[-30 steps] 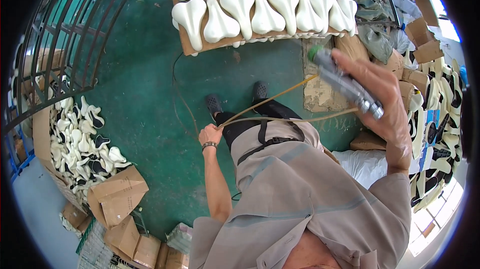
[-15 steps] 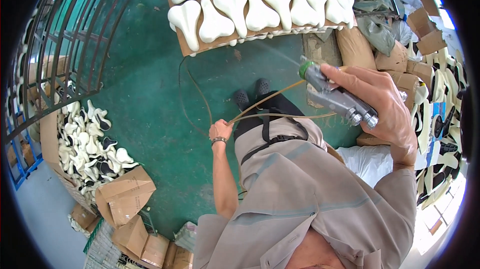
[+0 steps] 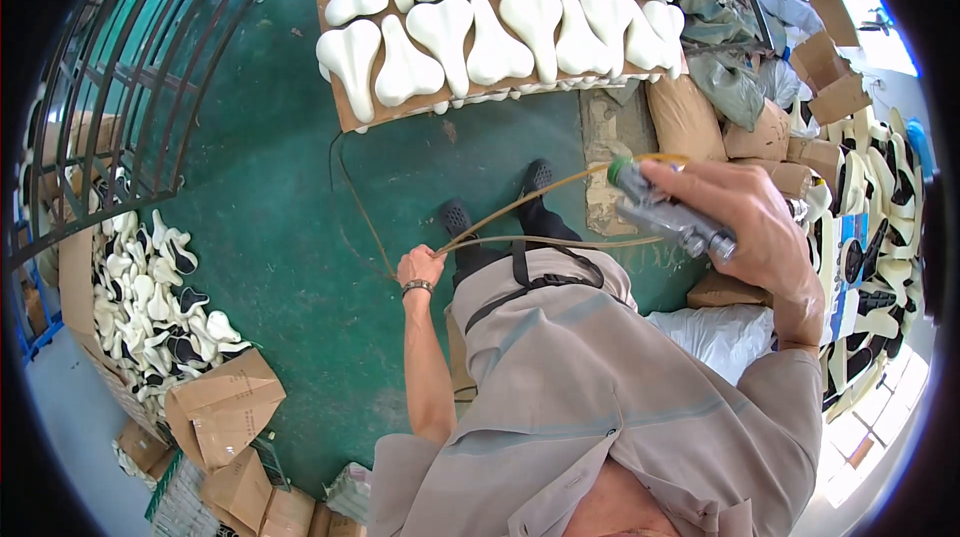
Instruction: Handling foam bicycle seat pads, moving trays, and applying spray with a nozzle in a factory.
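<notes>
My right hand is wrapped round a grey metal spray gun with a green ring at its nozzle, which points toward the far left. The gun is blurred. My left hand is closed round thin yellowish hoses that stretch across in front of my waist to the spray gun; part of the hose also trails away toward the board. Beyond both hands, rows of white bicycle saddle pieces lie on a brown board, apart from my hands.
At left stands a dark metal rack, with a heap of white and black saddle parts below it. Cardboard boxes sit at the lower left. Brown sacks, a white plastic bag and more saddle parts line the right.
The board and surroundings have shifted left and slightly down in view. My feet have moved apart. The spray streak seen before at the nozzle no longer shows clearly. Both hands keep their hold.
</notes>
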The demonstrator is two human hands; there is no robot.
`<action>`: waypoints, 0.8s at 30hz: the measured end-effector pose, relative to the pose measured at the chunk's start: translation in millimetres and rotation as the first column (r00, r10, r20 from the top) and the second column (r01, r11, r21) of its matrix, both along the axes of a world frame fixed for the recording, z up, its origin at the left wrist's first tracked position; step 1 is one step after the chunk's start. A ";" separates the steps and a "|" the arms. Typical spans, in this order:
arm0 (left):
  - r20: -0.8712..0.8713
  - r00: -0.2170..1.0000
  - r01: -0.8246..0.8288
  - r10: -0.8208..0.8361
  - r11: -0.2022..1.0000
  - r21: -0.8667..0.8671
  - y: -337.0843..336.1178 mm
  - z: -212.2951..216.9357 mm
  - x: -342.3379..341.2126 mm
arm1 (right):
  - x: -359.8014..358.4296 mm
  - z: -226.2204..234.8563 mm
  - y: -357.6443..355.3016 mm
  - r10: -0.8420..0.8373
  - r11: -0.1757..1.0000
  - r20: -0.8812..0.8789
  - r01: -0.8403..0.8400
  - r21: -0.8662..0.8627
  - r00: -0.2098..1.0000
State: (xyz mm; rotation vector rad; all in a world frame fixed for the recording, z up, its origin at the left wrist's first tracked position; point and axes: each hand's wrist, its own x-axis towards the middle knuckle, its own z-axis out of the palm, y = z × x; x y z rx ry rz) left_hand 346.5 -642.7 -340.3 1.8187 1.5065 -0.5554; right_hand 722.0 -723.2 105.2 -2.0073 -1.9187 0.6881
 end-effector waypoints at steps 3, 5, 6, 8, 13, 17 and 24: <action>-0.016 1.000 0.014 -0.015 0.999 -0.031 -6.9 3.6 30.8 | 18.3 -6.0 3.7 0.010 1.000 0.011 -0.009 -0.020 1.000; -0.009 1.000 0.026 -0.027 0.999 -0.042 -15.5 2.6 44.9 | 25.1 -2.3 9.6 -0.033 0.999 0.042 0.032 0.027 0.999; 0.001 0.999 0.034 -0.034 0.998 -0.045 -16.7 0.7 51.1 | 30.3 -0.4 13.3 -0.074 0.994 0.073 0.068 0.081 0.995; 0.004 0.999 0.038 -0.038 0.999 -0.038 -22.0 -2.0 61.3 | 43.2 0.7 13.4 -0.088 0.996 0.029 0.089 -0.030 0.996; -0.010 1.000 0.025 -0.026 0.998 -0.065 -28.1 -8.5 80.8 | 56.1 -1.4 13.2 -0.043 0.993 0.029 0.045 -0.107 0.999; 0.015 0.999 0.043 -0.043 0.998 -0.036 -30.6 -16.5 78.9 | 62.2 -1.9 8.5 -0.010 0.999 -0.002 0.010 -0.035 1.000; 0.019 0.994 0.112 -0.111 0.993 -0.050 -24.6 -12.7 82.3 | 61.1 1.8 -12.1 -0.185 0.982 -0.029 0.187 0.040 0.982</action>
